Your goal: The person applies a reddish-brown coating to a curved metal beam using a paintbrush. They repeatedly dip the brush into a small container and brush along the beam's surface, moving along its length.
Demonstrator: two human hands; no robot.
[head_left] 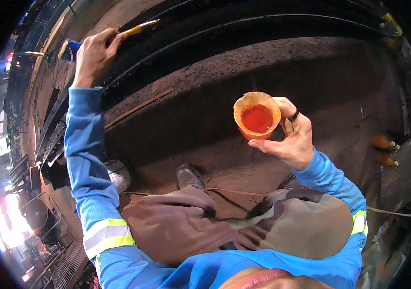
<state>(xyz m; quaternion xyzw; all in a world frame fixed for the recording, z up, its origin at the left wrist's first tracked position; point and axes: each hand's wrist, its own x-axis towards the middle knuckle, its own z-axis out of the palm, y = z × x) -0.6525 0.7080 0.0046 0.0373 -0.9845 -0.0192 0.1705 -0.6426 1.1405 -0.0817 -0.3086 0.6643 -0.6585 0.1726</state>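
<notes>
At the upper left, my left hand (pixel 94 53) is closed round the yellow handle of a paintbrush (pixel 138 29). The brush points right over a long dark metal beam (pixel 186 38); its bristles are hard to make out against the dark surface. In front of me, my right hand (pixel 294 137) grips a cup (pixel 257 118) from its right side, thumb below and fingers behind. Red-orange liquid, like paint, lies inside the cup, and its pale rim is smeared. A blue can (pixel 69 49) shows just beyond my left hand.
A thin strip of wood or metal (pixel 140 107) lies on the dirt floor by the beam. Two orange-brown bottles (pixel 383 142) lie at the right. A thin cord (pixel 393 212) runs across the floor near my feet. Metal scraps and a dark round drum (pixel 39 214) stand at the left.
</notes>
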